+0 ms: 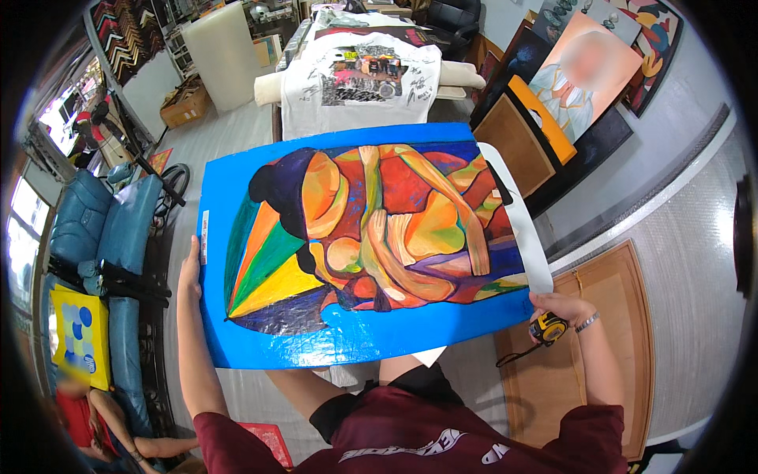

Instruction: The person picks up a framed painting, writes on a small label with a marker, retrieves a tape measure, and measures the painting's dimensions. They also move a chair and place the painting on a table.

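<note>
A large painting (403, 213) of colourful, angular figures on a bright blue ground spans the space in front of me, held above my knees. Along its left edge my left hand (190, 270) grips it, with most fingers hidden behind. My right hand (562, 306) holds the lower right corner, thumb at the front. Under that same hand is a yellow and black tape measure (548, 327) with a dark strap; how the fingers hold it is partly hidden. A white sheet (524, 237) sticks out from behind the painting's right edge.
Ahead stands a table covered with a printed white T-shirt (365, 79). A framed brown board (592, 347) leans at right, below several pictures, including a portrait (586, 67). Blue seats (130, 229) line the left, where another person (83, 411) sits. A bubble-wrap roll (221, 59) stands farther back.
</note>
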Tool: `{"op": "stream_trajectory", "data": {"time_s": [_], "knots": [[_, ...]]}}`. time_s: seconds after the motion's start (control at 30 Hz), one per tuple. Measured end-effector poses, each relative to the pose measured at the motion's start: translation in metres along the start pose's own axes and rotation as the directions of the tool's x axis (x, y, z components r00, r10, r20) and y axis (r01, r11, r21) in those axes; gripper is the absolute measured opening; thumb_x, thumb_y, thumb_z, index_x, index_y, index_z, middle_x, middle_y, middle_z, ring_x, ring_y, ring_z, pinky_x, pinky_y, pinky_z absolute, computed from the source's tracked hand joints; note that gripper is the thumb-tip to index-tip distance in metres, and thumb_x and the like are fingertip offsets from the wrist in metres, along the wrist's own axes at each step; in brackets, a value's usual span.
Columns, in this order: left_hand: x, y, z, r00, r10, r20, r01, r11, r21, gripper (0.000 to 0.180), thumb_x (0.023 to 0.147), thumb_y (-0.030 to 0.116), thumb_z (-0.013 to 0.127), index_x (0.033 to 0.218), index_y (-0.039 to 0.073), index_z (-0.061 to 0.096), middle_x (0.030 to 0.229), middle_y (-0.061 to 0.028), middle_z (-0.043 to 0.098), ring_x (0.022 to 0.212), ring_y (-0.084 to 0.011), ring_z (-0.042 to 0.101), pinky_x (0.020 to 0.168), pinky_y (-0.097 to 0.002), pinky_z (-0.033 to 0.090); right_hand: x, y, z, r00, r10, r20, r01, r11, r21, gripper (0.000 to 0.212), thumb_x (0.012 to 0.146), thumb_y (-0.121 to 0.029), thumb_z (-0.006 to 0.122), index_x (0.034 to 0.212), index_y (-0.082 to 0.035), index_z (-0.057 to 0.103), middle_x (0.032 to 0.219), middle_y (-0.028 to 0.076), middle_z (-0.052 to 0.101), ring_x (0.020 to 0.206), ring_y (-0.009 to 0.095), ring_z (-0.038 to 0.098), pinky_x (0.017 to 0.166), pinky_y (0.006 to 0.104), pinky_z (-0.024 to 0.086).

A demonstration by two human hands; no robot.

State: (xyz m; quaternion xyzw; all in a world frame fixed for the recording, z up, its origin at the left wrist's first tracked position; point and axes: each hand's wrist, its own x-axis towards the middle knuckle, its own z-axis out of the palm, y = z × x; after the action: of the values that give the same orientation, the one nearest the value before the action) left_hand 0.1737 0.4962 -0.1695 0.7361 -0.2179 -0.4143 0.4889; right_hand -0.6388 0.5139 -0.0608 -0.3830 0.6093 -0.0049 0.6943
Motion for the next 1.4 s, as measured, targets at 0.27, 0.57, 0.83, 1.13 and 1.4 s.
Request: {"op": "stream_trajectory", "data": {"time_s": [0.27, 0.57, 0.83, 1.13, 1.4], "knots": [[0.02, 0.005, 0.042, 0.981, 0.109, -0.157, -0.025, 0.889, 0.457, 0.094, 0.094, 0.078, 0.045, 0.115, -0.009, 0.072, 0.112, -0.0281, 0.072, 0.108, -0.0353, 0.069, 0.093, -0.046, 0.052, 0.008, 0.012, -0.022, 1.0, -0.004, 0.029, 0.003, 1.0, 0.027, 0.07, 0.099, -0.063, 0.055, 0.126, 0.002, 0.052, 0.086, 0.017, 0.076, 0.073, 0.024, 0.075, 0.064, 0.0335, 0.06], [-0.037, 0.063, 0.032, 0.808, 0.553, -0.203, 0.019, 0.32, 0.947, 0.064, 0.105, 0.059, 0.038, 0.106, 0.004, 0.071, 0.098, -0.0264, 0.072, 0.097, -0.0482, 0.069, 0.083, -0.0552, 0.054, -0.017, 0.057, 0.01, 0.647, -0.465, -0.604, 0.18, 0.863, -0.472, 0.049, 0.105, -0.044, 0.055, 0.127, 0.0, 0.057, 0.095, 0.003, 0.06, 0.088, 0.013, 0.059, 0.08, 0.0275, 0.049], [-0.327, 0.027, 0.234, 0.378, 0.34, 0.861, -0.62, 0.784, -0.037, 0.032, 0.091, 0.023, 0.079, 0.112, 0.002, 0.069, 0.112, -0.0126, 0.069, 0.101, -0.0303, 0.069, 0.086, -0.0397, 0.055, -0.015, 0.0, 0.218, 0.474, -0.762, -0.442, 0.584, 0.648, -0.49, 0.066, 0.091, -0.062, 0.067, 0.118, -0.003, 0.054, 0.099, 0.01, 0.06, 0.088, 0.026, 0.06, 0.078, 0.038, 0.047], [-0.345, 0.008, 0.272, 0.281, 0.275, 0.919, -0.387, 0.909, -0.153, 0.029, 0.088, 0.014, 0.081, 0.104, 0.004, 0.059, 0.096, -0.0063, 0.056, 0.089, -0.0195, 0.06, 0.074, -0.0327, 0.052, 0.001, 0.002, 0.233, 0.29, -0.871, -0.396, 0.716, 0.472, -0.513, 0.072, 0.084, -0.068, 0.071, 0.11, -0.003, 0.052, 0.107, 0.015, 0.06, 0.089, 0.033, 0.059, 0.08, 0.0418, 0.047], [-0.217, 0.158, 0.287, 0.615, 0.109, 0.781, -0.51, 0.81, 0.288, 0.017, 0.095, 0.021, 0.069, 0.101, 0.006, 0.065, 0.102, -0.006, 0.069, 0.088, -0.0166, 0.065, 0.082, -0.0375, 0.053, -0.017, 0.123, 0.172, 0.876, -0.46, -0.144, 0.434, 0.883, -0.18, 0.029, 0.1, -0.032, 0.065, 0.109, -0.004, 0.065, 0.085, 0.011, 0.069, 0.078, 0.021, 0.065, 0.072, 0.0335, 0.051]]}}
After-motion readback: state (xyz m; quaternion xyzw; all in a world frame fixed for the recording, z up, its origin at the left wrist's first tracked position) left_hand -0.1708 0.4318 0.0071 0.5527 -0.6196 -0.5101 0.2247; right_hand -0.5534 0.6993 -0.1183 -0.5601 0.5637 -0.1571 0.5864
